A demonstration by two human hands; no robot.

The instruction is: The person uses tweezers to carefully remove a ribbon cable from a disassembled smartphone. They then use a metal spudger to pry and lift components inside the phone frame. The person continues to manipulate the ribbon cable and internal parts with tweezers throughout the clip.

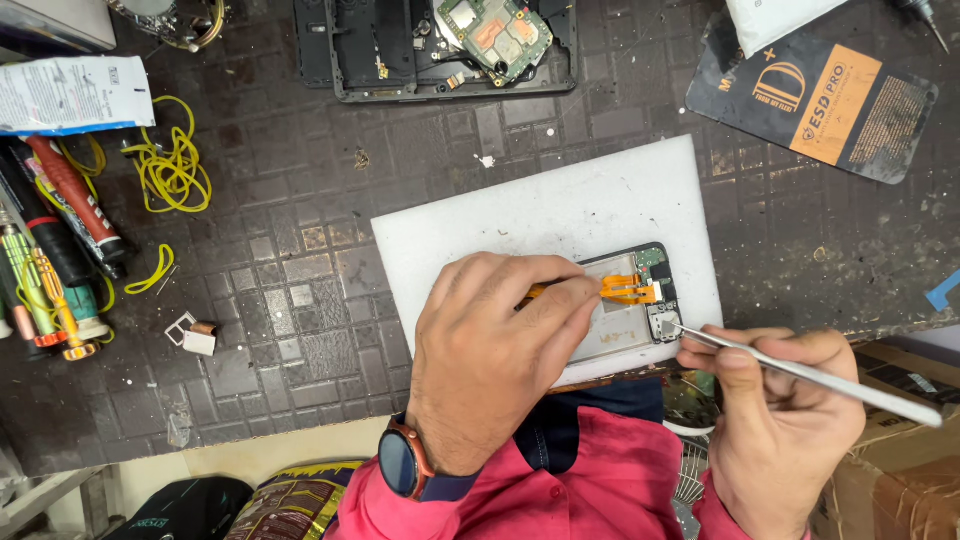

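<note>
An opened phone (640,305) lies on a white board (520,215), its small green circuit board and an orange flex cable (628,289) exposed. My left hand (495,350) rests over the phone and presses down on it beside the flex cable; a watch is on that wrist. My right hand (775,415) grips a thin metal pry tool (800,372) like a pen. The tool's tip touches the lower right corner of the phone near the circuit board.
A dark gridded mat (300,200) covers the bench. Another dismantled phone frame with a green board (440,45) lies at the top. Screwdrivers, tubes and yellow wire (175,165) sit at left, a dark packet (815,95) at top right, a small SIM tray (190,333) at lower left.
</note>
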